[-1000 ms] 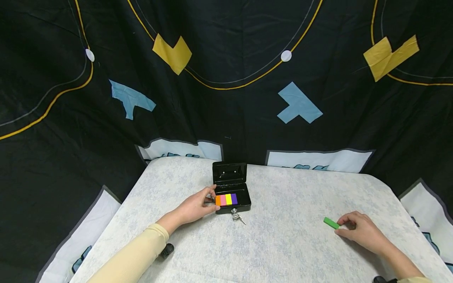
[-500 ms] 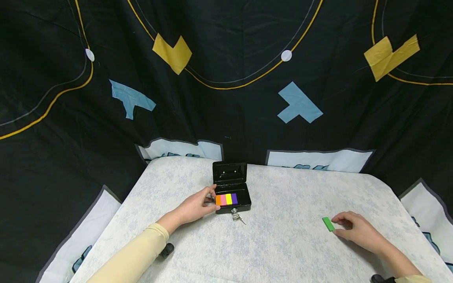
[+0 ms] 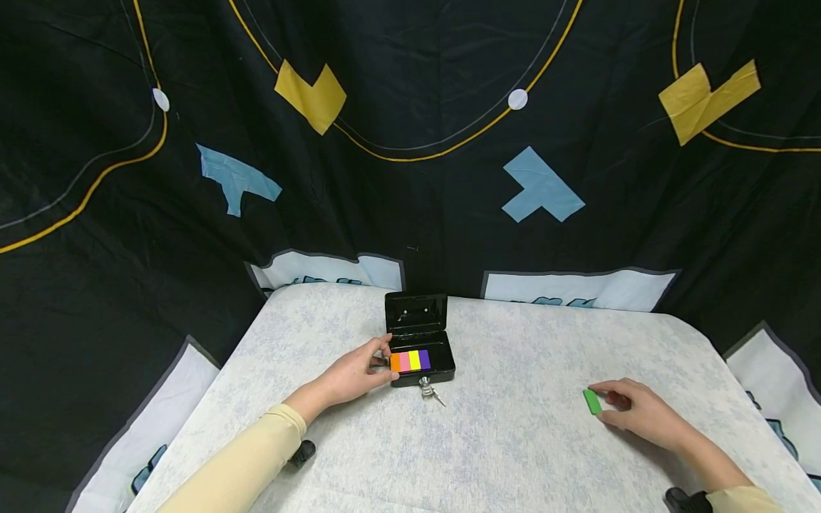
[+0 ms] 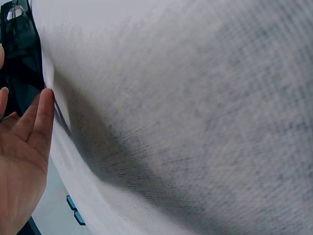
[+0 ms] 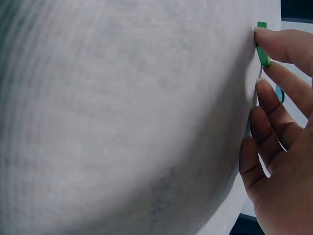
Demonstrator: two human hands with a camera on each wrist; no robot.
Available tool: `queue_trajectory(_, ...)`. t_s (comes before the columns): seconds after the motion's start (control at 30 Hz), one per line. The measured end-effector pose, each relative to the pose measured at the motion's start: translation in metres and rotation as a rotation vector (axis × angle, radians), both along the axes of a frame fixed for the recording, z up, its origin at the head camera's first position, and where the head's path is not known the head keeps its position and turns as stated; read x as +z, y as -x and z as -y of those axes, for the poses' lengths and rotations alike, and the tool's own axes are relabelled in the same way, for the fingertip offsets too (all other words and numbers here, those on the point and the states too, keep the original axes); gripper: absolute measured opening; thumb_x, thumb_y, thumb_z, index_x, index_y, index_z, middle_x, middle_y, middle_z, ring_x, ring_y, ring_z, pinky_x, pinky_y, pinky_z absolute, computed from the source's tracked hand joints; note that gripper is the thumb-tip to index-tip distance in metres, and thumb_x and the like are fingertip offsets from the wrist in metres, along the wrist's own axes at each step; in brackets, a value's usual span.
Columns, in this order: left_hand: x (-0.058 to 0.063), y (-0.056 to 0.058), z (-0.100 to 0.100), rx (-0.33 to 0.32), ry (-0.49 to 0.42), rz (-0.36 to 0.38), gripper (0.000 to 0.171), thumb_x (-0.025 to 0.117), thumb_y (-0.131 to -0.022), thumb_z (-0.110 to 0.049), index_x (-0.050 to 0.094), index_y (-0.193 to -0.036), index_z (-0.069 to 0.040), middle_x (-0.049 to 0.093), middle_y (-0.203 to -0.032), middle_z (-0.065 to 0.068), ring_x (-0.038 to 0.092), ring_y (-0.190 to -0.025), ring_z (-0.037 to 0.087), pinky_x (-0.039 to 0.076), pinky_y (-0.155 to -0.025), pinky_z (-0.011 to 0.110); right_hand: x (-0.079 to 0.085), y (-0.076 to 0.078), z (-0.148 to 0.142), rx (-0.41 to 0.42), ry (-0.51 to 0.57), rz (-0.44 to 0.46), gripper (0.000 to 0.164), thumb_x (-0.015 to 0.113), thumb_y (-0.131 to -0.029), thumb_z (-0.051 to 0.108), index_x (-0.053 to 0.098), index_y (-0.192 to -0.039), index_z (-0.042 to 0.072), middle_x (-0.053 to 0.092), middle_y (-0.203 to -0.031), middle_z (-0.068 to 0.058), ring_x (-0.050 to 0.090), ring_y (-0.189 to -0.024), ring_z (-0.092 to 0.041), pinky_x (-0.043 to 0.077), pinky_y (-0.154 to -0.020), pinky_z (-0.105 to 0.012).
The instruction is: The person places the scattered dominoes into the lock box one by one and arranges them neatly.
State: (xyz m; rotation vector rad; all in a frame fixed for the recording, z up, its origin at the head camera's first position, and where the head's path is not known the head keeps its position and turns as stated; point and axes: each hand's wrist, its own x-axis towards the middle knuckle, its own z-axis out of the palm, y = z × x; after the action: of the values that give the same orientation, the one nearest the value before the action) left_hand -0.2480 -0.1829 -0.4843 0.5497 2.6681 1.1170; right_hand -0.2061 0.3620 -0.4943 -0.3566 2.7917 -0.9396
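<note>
A small black cash box [image 3: 442,350] stands with its lid [image 3: 415,313] raised at the back. Side by side in its left part lie orange, pink, yellow and purple blocks [image 3: 413,361]. Keys [image 3: 427,390] hang from the lock at the front. My left hand [image 3: 351,373] holds the box by its left end, thumb at the front corner and index finger near the hinge. Well to the right, my right hand [image 3: 643,413] pinches a green block [image 3: 592,402] between thumb and index finger. The right wrist view shows this green block [image 5: 263,53] edge-on, close to the tablecloth, other fingers loosely bent.
A pale patterned cloth [image 3: 507,427] covers the table. Behind it hangs a dark curtain [image 3: 417,206] with yellow and blue shapes. A black device [image 3: 303,454] is strapped under the left wrist, another [image 3: 688,500] at the right.
The green block has turned in my right fingers, from pointing away from the hand to lying across between thumb and index finger. The right hand has shifted slightly left. My left hand and the box stay put.
</note>
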Motion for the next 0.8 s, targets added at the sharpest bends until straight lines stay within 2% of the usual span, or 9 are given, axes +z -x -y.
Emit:
queue_trajectory(0.17, 0.0, 0.0007, -0.0002, 0.0, 0.004, -0.004, 0.036, 0.073, -0.097, -0.034, 0.05, -0.116, -0.013, 0.029, -0.167, 0.0, 0.064, -0.12, 0.022, 0.056, -0.082, 0.031, -0.0018, 0.001, 0.0, -0.01, 0.025, -0.007, 0.053, 0.081, -0.09, 0.033, 0.065, -0.132, 0.005, 0.056, -0.098, -0.004, 0.047, -0.088, -0.017, 0.041, -0.069, -0.028)
queue_trajectory(0.43, -0.0008, 0.0006, -0.0002, -0.003, 0.023, -0.016, 0.037, 0.073, -0.097, -0.034, 0.05, -0.116, -0.014, 0.03, -0.166, -0.001, 0.064, -0.12, 0.021, 0.056, -0.086, 0.032, -0.0022, -0.0015, 0.0001, -0.056, 0.026, 0.018, 0.057, 0.082, -0.088, 0.034, 0.064, -0.133, 0.004, 0.055, -0.098, -0.005, 0.047, -0.089, -0.02, 0.039, -0.068, -0.029)
queue_trajectory(0.8, -0.001, 0.0006, 0.0005, -0.011, -0.002, -0.02, 0.038, 0.073, -0.097, -0.035, 0.05, -0.117, -0.012, 0.03, -0.166, 0.002, 0.064, -0.12, 0.023, 0.056, -0.087, 0.034, -0.0032, -0.0031, -0.0017, -0.066, 0.06, 0.032, 0.056, 0.081, -0.089, 0.034, 0.064, -0.135, 0.005, 0.057, -0.103, -0.005, 0.048, -0.092, -0.018, 0.042, -0.071, -0.026)
